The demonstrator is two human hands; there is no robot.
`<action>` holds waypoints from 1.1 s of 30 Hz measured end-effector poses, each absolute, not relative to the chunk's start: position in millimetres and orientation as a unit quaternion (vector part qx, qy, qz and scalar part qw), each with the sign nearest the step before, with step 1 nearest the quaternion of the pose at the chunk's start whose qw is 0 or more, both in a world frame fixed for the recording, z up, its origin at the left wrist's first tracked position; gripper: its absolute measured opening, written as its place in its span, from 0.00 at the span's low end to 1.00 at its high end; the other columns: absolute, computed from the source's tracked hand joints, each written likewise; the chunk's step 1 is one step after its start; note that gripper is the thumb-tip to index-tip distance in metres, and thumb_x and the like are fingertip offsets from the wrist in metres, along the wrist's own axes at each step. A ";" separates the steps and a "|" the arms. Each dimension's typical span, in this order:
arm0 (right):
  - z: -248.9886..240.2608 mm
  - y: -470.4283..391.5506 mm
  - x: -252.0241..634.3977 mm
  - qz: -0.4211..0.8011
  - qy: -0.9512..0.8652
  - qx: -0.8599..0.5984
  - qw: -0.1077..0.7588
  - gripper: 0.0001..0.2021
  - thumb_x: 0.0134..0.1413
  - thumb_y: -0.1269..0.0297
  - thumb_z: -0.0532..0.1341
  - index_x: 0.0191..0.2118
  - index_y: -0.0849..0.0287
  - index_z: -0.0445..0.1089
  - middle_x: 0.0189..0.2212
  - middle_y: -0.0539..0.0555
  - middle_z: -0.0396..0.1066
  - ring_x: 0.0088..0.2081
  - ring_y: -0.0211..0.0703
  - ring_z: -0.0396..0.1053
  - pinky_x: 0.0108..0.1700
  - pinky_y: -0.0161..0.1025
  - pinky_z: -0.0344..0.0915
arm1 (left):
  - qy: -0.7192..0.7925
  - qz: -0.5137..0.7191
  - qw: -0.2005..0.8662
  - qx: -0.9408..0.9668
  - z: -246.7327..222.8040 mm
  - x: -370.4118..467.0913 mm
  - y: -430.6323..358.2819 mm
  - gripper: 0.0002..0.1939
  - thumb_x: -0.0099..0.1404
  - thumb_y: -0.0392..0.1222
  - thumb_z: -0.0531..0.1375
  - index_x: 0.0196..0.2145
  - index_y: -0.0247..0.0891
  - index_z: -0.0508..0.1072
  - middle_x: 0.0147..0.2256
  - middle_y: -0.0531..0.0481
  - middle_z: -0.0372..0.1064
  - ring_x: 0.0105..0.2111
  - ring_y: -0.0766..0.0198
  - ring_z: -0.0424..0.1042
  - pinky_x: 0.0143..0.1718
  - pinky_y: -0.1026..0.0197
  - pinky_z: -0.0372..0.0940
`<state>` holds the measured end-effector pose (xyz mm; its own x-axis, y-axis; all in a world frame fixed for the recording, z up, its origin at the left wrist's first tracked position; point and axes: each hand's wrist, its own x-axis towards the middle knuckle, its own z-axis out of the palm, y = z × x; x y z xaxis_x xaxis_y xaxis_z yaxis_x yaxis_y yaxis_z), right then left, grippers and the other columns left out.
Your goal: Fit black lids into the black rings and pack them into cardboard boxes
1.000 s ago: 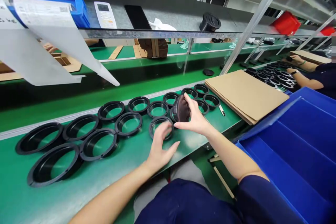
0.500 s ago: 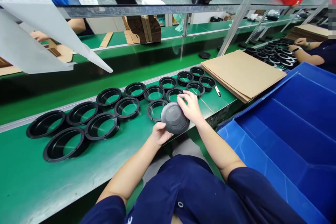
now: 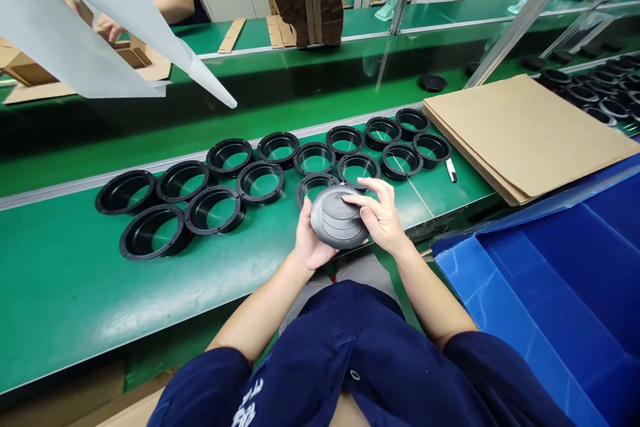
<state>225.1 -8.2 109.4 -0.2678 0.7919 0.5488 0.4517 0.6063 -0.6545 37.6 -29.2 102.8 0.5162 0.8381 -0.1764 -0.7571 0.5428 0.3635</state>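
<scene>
My left hand [image 3: 311, 240] is wrapped around the left and lower edge of a dark grey round plastic cover [image 3: 340, 221]. The cover is held in front of my body at the bench edge, its domed face with curved seams and small raised marks turned up. My right hand [image 3: 383, 217] touches that face with its index fingertip, the other fingers apart and the thumb by the right rim. Just behind the cover stands a black plastic ring [image 3: 315, 180], partly hidden by it. More flanged black rings [image 3: 213, 210] stand in rows on the green bench [image 3: 240, 263].
Flat cardboard sheets [image 3: 530, 133] lie on the bench at right, with a small white-and-black cutter [image 3: 452, 170] beside them. A blue bin [image 3: 560, 260] stands at my right. White sheets [image 3: 150, 20] hang at upper left. Another person's hand [image 3: 109, 28] works on cardboard across the bench.
My right hand has shifted from the cover's upper rim onto its face. My left hand has come further up the left side. The view has tilted down and turned left.
</scene>
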 end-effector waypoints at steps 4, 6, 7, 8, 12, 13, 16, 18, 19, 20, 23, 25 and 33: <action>103.0 -2.6 217.2 0.212 -0.782 -0.386 0.442 0.28 0.74 0.42 0.44 0.51 0.46 0.80 0.62 0.54 0.66 0.68 0.57 0.56 0.71 0.62 0.55 | 0.183 0.498 0.837 0.136 113.2 35.3 -32.9 0.35 0.73 0.66 0.53 0.70 0.47 0.63 0.63 0.42 0.68 0.62 0.39 0.68 0.61 0.30 0.64; 102.0 -0.5 213.8 0.228 -0.782 -0.387 0.433 0.30 0.74 0.40 0.43 0.49 0.47 0.80 0.62 0.54 0.67 0.68 0.58 0.55 0.72 0.62 0.54 | 0.196 0.498 0.834 0.134 115.2 34.3 -33.2 0.36 0.73 0.67 0.53 0.70 0.46 0.63 0.62 0.42 0.69 0.61 0.39 0.70 0.60 0.30 0.65; 102.1 0.5 212.2 0.233 -0.782 -0.388 0.429 0.31 0.74 0.40 0.42 0.48 0.48 0.80 0.62 0.54 0.67 0.68 0.57 0.55 0.72 0.62 0.54 | 0.201 0.497 0.834 0.131 115.1 34.0 -33.0 0.37 0.72 0.68 0.52 0.70 0.46 0.63 0.62 0.41 0.69 0.60 0.39 0.70 0.60 0.31 0.66; 102.5 1.2 210.8 0.237 -0.782 -0.389 0.425 0.32 0.73 0.39 0.42 0.47 0.48 0.80 0.62 0.54 0.67 0.68 0.57 0.55 0.72 0.61 0.54 | 0.205 0.498 0.833 0.126 114.3 33.7 -32.6 0.37 0.72 0.69 0.52 0.70 0.45 0.63 0.62 0.41 0.69 0.60 0.39 0.70 0.59 0.31 0.66; 104.9 1.1 207.1 0.263 -0.775 -0.383 0.428 0.32 0.73 0.38 0.42 0.49 0.49 0.80 0.62 0.55 0.67 0.67 0.56 0.57 0.70 0.60 0.57 | 0.206 0.502 0.833 0.111 108.6 31.2 -31.3 0.39 0.72 0.71 0.50 0.68 0.43 0.65 0.60 0.39 0.70 0.60 0.38 0.71 0.57 0.29 0.68; 105.5 0.1 206.9 0.271 -0.769 -0.384 0.433 0.32 0.73 0.38 0.42 0.50 0.49 0.79 0.62 0.56 0.67 0.66 0.56 0.59 0.69 0.60 0.58 | 0.206 0.498 0.835 0.107 107.3 30.1 -31.3 0.40 0.71 0.72 0.50 0.68 0.43 0.65 0.60 0.38 0.71 0.60 0.37 0.71 0.56 0.29 0.68; 106.7 -4.2 207.6 0.290 -0.749 -0.391 0.450 0.32 0.74 0.39 0.41 0.53 0.49 0.78 0.62 0.57 0.67 0.66 0.56 0.61 0.69 0.59 0.58 | 0.208 0.490 0.841 0.097 104.2 26.4 -31.9 0.42 0.71 0.74 0.48 0.68 0.42 0.65 0.60 0.35 0.71 0.59 0.36 0.71 0.54 0.27 0.68; 107.1 -7.0 208.5 0.302 -0.739 -0.390 0.459 0.31 0.75 0.40 0.41 0.54 0.49 0.78 0.62 0.56 0.67 0.66 0.54 0.62 0.69 0.58 0.58 | 0.207 0.488 0.843 0.091 102.9 24.5 -32.9 0.43 0.70 0.75 0.48 0.67 0.40 0.66 0.59 0.34 0.71 0.58 0.35 0.72 0.53 0.26 0.68; 107.2 -8.2 208.9 0.309 -0.736 -0.386 0.463 0.30 0.75 0.41 0.42 0.54 0.49 0.77 0.62 0.56 0.67 0.66 0.54 0.62 0.70 0.57 0.58 | 0.206 0.488 0.844 0.088 102.4 23.8 -33.6 0.43 0.70 0.75 0.49 0.67 0.40 0.66 0.59 0.34 0.71 0.57 0.35 0.73 0.53 0.26 0.69; 107.4 -9.3 209.2 0.313 -0.735 -0.383 0.464 0.30 0.75 0.41 0.42 0.55 0.49 0.77 0.62 0.56 0.67 0.66 0.53 0.62 0.70 0.57 0.59 | 0.205 0.487 0.845 0.085 101.9 23.3 -34.3 0.43 0.70 0.75 0.49 0.66 0.39 0.67 0.59 0.33 0.71 0.56 0.35 0.73 0.52 0.26 0.69; 108.3 -12.2 209.7 0.317 -0.739 -0.381 0.457 0.31 0.75 0.41 0.41 0.58 0.48 0.76 0.62 0.56 0.67 0.66 0.53 0.62 0.70 0.57 0.58 | 0.207 0.487 0.845 0.077 100.6 21.9 -36.4 0.42 0.70 0.75 0.48 0.65 0.39 0.68 0.58 0.33 0.72 0.55 0.35 0.74 0.52 0.26 0.69; 108.4 -14.1 209.8 0.316 -0.742 -0.376 0.455 0.32 0.75 0.41 0.39 0.61 0.47 0.74 0.63 0.56 0.66 0.67 0.53 0.61 0.71 0.57 0.57 | 0.207 0.488 0.845 0.070 100.0 20.8 -37.4 0.42 0.70 0.75 0.48 0.65 0.40 0.68 0.59 0.33 0.71 0.55 0.35 0.74 0.53 0.26 0.68; 93.5 -23.3 206.6 0.201 -0.860 -0.304 0.357 0.33 0.67 0.33 0.52 0.69 0.44 0.67 0.71 0.55 0.57 0.72 0.64 0.49 0.74 0.66 0.50 | 0.238 0.540 0.807 0.035 105.3 16.6 -43.9 0.37 0.73 0.69 0.50 0.57 0.33 0.75 0.51 0.38 0.78 0.55 0.46 0.76 0.61 0.43 0.68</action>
<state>206.6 -23.3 93.5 -0.5608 0.6661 0.4917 0.3794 0.7346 -0.5625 16.6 -43.9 105.3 0.3036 0.8876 -0.3463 -0.8546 0.4144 0.3130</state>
